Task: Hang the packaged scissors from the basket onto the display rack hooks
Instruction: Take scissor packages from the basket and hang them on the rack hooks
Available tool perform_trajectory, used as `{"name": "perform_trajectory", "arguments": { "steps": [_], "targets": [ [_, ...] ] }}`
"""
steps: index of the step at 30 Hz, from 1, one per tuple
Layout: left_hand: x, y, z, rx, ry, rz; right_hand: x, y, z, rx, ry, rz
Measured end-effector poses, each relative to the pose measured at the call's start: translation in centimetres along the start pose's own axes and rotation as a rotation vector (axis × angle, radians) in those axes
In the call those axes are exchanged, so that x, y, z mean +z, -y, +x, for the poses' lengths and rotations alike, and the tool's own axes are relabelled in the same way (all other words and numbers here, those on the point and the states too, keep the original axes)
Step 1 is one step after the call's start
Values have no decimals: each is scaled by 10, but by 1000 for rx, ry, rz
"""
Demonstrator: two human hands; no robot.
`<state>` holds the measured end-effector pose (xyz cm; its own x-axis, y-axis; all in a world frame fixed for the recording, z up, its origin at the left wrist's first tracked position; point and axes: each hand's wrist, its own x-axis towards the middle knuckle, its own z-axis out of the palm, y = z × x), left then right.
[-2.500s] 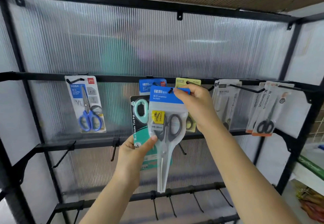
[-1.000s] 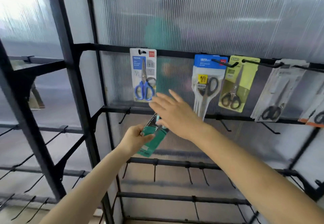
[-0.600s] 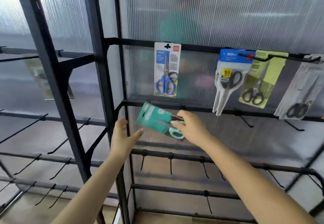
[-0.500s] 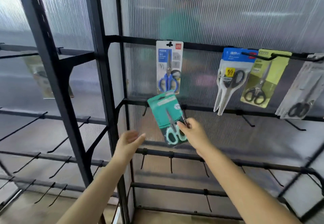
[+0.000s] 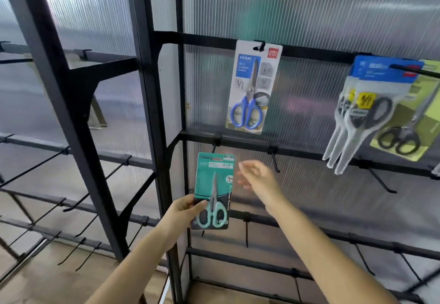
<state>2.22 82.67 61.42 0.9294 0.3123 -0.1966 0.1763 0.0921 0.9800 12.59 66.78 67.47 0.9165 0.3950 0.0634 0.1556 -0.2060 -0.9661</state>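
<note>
My left hand (image 5: 184, 210) grips the lower left edge of a teal pack of mint-handled scissors (image 5: 214, 190) and holds it upright, its top just under the second rail (image 5: 297, 151) of the black display rack. My right hand (image 5: 258, 182) hovers right of the pack, fingers loose, touching nothing. An empty hook (image 5: 274, 162) juts from the rail above my right hand. On the top rail hang a blue-handled scissors pack (image 5: 252, 87), a clear pack with a blue header (image 5: 362, 110) and a yellow-green pack (image 5: 409, 125).
A black upright post (image 5: 152, 113) stands just left of the teal pack. Left of it, a second rack bay (image 5: 71, 184) has rails with several bare hooks. Lower rails with bare hooks (image 5: 381, 249) run below my arms. Ribbed translucent panels back the racks.
The teal pack passed from my right hand to my left hand and stands upright, higher toward the second rail. My right hand let go and opened. The view shifted left and down.
</note>
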Motion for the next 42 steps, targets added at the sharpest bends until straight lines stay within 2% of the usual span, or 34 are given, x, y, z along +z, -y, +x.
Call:
{"name": "perform_trajectory", "arguments": {
  "steps": [4, 10, 17, 21, 24, 28, 33, 38, 42],
  "targets": [
    [-5, 4, 11, -23, 18, 6, 5, 11, 30, -97, 75, -186],
    [-15, 20, 21, -73, -4, -145, 24, -1, 49, -184, 93, -226],
    [-21, 28, 39, -101, -32, -173, 24, -13, 57, -187, 60, -227],
    [-12, 29, 65, -127, -142, -176, 26, -13, 73, -198, -13, -267],
    [-4, 24, 87, -124, -238, -105, 28, -13, 91, -167, -84, -245],
    [4, 13, 108, -120, -281, -67, 29, -17, 108, -138, -158, -239],
    [6, 4, 123, -112, -297, 72, 32, -25, 111, -230, -245, -308],
    [5, 4, 123, -74, -312, 218, 30, -31, 95, -202, -221, -328],
    [4, 20, 102, -111, -247, 378, 16, -43, 61, -126, -167, -479]
  ]
}}
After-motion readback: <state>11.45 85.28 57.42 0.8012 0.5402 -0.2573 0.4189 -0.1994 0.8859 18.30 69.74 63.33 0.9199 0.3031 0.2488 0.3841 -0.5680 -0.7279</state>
